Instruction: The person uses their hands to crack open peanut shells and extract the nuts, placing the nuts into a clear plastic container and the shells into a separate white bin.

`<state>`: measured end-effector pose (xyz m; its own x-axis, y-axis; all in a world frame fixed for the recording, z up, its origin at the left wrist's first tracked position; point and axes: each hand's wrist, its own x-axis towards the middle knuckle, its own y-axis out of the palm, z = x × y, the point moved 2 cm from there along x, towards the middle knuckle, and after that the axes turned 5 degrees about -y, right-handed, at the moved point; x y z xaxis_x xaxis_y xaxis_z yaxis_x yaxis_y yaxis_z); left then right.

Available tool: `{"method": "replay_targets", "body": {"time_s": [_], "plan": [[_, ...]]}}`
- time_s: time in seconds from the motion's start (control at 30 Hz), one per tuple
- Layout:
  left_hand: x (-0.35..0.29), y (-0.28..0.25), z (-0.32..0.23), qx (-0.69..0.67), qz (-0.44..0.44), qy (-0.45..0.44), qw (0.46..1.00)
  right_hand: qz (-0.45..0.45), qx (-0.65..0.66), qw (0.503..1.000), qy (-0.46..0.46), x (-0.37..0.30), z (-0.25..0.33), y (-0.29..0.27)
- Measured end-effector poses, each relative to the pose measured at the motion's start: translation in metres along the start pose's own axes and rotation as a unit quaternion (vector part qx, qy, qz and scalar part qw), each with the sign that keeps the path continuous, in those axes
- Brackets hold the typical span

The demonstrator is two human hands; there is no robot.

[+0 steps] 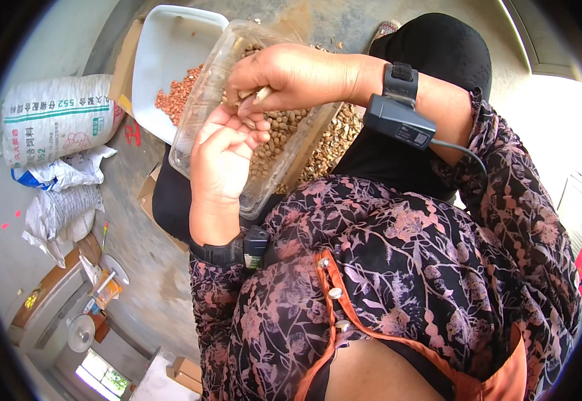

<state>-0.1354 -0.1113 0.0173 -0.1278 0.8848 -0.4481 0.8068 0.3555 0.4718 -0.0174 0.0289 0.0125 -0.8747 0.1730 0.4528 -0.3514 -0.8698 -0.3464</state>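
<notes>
Over a clear plastic tray [259, 197] of unshelled peanuts [283, 130], my two hands meet with their fingertips close together. My right hand [297, 75] reaches in from the right, fingers curled, with a pale piece of peanut shell [262, 94] between thumb and fingers. Palm up just below it, my left hand [222, 157] has its fingers bent around a peanut [249, 123], partly hidden by the fingers. Left of the tray stands a white tub [170, 43] with reddish shelled peanut kernels [181, 93] along its right side.
Broken peanut shells [341, 137] lie to the tray's right, beside my leg. A cardboard box [125, 70] stands by the tub. Stuffed woven sacks [57, 120] lean at the left wall. Devices are strapped to both wrists, a cable [461, 148] running from the right one.
</notes>
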Motion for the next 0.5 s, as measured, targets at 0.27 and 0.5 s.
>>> {"method": "replay_targets", "body": {"time_s": [0.27, 0.5], "plan": [[0.003, -0.002, 0.011, -0.017, -0.011, 0.003, 1.0, 0.01, -0.073, 0.997, -0.018, -0.011, -0.002, -0.008], [0.023, -0.074, -0.016, -0.021, -0.069, 0.122, 0.99, 0.182, 0.185, 0.961, 0.097, -0.02, -0.006, -0.015]]}}
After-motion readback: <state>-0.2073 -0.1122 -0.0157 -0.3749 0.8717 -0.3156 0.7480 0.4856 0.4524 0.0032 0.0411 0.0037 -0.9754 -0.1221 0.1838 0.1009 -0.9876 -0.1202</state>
